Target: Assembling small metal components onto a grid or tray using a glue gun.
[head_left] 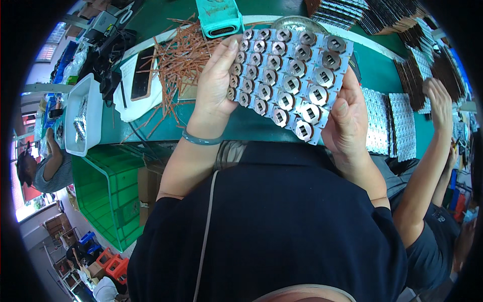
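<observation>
In the head view, you hold the silver panel of round discs [289, 83] tilted above the green table [376, 63]. Your left hand [216, 75] grips the panel's left edge; your right hand [349, 121] is closed on its right edge, thumb nearest you. Left of the panel lie loose brown strips [176, 63]; beyond its upper left corner stands a turquoise device [219, 14]. Right of it are stacked panels [402, 128] and a co-worker's hand [438, 99].

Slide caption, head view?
Left hand and right hand hold a silvery rectangular panel of shiny round parts at a green worktable.
</observation>
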A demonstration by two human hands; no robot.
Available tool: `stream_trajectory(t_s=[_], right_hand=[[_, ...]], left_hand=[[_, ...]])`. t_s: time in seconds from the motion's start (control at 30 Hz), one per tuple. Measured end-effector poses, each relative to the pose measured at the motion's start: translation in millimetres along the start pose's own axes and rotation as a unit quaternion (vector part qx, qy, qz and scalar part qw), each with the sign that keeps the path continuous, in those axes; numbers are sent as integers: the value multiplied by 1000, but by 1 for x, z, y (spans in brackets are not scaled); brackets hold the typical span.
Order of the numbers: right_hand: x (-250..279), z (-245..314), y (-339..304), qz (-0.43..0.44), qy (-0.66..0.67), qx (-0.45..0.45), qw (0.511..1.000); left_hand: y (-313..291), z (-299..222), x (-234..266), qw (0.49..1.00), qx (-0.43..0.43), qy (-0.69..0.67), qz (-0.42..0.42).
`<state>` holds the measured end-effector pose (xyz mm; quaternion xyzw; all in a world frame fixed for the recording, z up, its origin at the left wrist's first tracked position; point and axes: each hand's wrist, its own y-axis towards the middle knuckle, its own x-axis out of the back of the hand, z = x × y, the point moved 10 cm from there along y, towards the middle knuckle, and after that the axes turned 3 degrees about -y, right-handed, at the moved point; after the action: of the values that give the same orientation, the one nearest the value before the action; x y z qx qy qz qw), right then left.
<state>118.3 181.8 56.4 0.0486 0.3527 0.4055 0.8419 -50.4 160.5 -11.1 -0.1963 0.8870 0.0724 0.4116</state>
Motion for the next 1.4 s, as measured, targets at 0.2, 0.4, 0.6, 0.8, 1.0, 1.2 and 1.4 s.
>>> stream_trajectory(t_s=[0.2,0.4,0.6,0.8,1.0,1.2,1.4], right_hand=[[-10,-1,-3,-27,24,8,999],[-14,-3,-7,-23,18,-4,1000],[-7,-1,-10,-33,7,8,999],[1,-5,-9,-53,6,-8,999],[1,-7,-9,-62,1,-28,998],[22,-9,-13,-117,-4,-74,990],[49,-33,-27,-154,-26,-121,980]], left_hand=[[-1,18,1,1000,19,-13,-4],[-4,26,-1,999,39,-30,-2],[-7,32,-1,998,57,-6,-29],[-9,35,-2,996,78,-14,-34],[-5,44,5,992,120,-21,-11],[-10,22,-15,984,126,-113,55],[-26,-14,-23,997,31,55,52]])
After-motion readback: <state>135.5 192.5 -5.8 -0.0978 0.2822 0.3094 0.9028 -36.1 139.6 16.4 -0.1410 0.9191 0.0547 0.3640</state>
